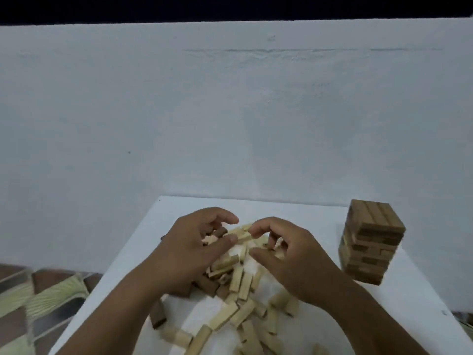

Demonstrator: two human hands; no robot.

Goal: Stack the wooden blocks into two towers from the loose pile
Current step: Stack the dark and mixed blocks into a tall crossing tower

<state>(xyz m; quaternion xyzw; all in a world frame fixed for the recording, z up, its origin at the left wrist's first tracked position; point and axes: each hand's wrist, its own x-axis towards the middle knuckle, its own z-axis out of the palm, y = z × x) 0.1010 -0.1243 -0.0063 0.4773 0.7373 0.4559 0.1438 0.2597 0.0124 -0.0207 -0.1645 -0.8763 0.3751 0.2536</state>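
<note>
**A:** How far along is the stacking looking?

**B:** About halfway, I'd judge. The white table (422, 303) is carrying one finished-looking tower (368, 242) of darker wooden blocks, standing upright near its far right edge, well apart from everything else. I'm not seeing any second tower, so that one is yet to be started.

**A:** And what is lying left over?

**B:** The loose pile (238, 290) is spreading across the middle of the table and running down toward the near edge. It's mostly pale blocks with a few dark ones mixed in, lying flat and pointing every which way, some leaning on each other.

**A:** What are the hands doing?

**B:** Both are hovering over the far end of the pile with fingers curled. The left hand (189, 252) and the right hand (294, 260) are facing each other, and one pale block (242, 236) is sitting between their fingertips. It seems to be pinched at its ends, thumb and forefinger on each side, though blur is making the contact hard to confirm.

**A:** Which way is that block pointing?

**B:** Its long axis is running roughly left to right across the view, tilting slightly up toward the right, lying near level.
</note>
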